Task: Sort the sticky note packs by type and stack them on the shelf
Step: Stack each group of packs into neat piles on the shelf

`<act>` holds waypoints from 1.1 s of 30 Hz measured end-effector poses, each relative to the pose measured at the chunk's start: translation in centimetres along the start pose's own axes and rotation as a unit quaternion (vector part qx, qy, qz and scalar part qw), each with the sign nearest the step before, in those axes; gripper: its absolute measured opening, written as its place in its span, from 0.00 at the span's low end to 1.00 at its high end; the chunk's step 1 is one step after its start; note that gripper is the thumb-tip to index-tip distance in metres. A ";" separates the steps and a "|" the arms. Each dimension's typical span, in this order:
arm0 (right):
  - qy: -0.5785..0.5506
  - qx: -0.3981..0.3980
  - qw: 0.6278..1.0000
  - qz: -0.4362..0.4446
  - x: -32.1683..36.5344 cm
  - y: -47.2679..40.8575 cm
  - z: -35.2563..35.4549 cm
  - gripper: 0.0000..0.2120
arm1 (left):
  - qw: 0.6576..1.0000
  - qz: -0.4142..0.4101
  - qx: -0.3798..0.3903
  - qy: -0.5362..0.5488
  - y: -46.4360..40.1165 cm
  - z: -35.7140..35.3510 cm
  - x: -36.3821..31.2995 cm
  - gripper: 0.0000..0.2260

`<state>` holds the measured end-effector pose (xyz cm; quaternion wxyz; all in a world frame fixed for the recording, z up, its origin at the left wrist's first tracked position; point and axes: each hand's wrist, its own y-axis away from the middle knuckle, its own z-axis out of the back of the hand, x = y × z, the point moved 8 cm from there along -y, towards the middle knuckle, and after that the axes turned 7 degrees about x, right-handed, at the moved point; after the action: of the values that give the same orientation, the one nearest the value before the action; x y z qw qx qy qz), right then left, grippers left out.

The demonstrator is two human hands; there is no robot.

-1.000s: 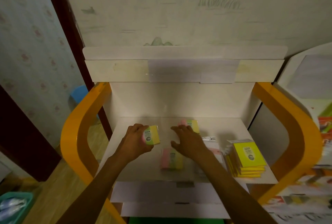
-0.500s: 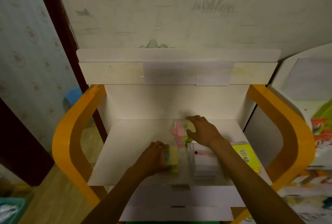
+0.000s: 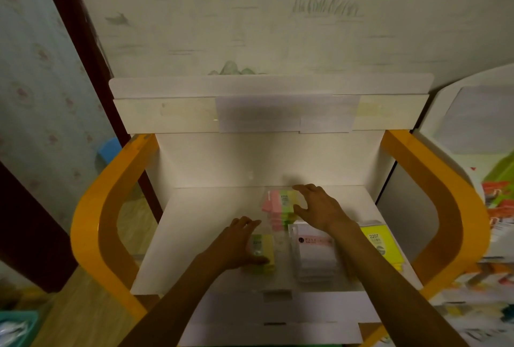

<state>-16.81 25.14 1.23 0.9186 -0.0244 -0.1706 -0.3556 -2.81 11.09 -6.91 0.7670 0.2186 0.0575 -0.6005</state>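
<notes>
Shelf (image 3: 211,224): white board between orange side frames (image 3: 91,221), holding four groups of sticky note packs.

Item 1, far centre: multicolour stack (image 3: 279,207), pink and green strips, wrapped in clear film. The right hand (image 3: 317,209) cups its right edge, thumb low and fingers arched over the far corner; contact appears light, more a steadying touch than a firm grip.

Item 2, near centre: green-and-yellow pack (image 3: 262,249), lying flat. The left hand (image 3: 236,243) covers its left side, thumb along the near edge and fingers spread at the far side. Whether the hand presses it or clasps it is hard to read, as motion blur softens the edges.

Item 3, near right of centre: white pack stack (image 3: 314,255), several deep, partly under the right forearm.

Item 4, near right: yellow pack stack (image 3: 379,243), label 2207, just beside item 3.

Risks, as judged:
- Glossy film on items 1 and 2 may let packs slide, so a stack could skew or topple when pushed.
- The right forearm passes close over item 3 and could drag its top pack.
- Items 1 and 2 look alike in colour; stacking them apart could leave one type split.
</notes>
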 end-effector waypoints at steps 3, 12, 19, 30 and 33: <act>-0.028 0.000 1.000 -0.011 -1.0 -0.1 0.0 0.26 | 0.999 -0.005 -0.045 0.009 -0.7 2.5 -0.4 0.43; -0.064 -0.009 0.997 -0.038 -4.3 0.3 -0.8 0.26 | 0.998 -0.023 -0.061 -0.009 -6.2 6.5 -3.2 0.42; -0.076 -0.026 0.996 -0.042 -5.9 0.5 -1.0 0.25 | 1.000 -0.025 -0.012 -0.009 -10.5 4.0 -5.1 0.44; -0.068 -0.032 0.996 -0.038 -7.1 -0.5 -0.6 0.25 | 0.999 -0.047 -0.015 -0.011 -12.0 3.9 -5.1 0.37; -0.070 -0.027 0.996 -0.039 -6.9 -0.7 -0.7 0.25 | 0.998 -0.059 -0.027 0.000 -11.6 4.5 -5.1 0.38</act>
<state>-21.86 28.94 -1.77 0.8888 -0.0674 -0.2260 -0.3930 -15.94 11.73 -4.21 0.7359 0.1943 0.0863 -0.6428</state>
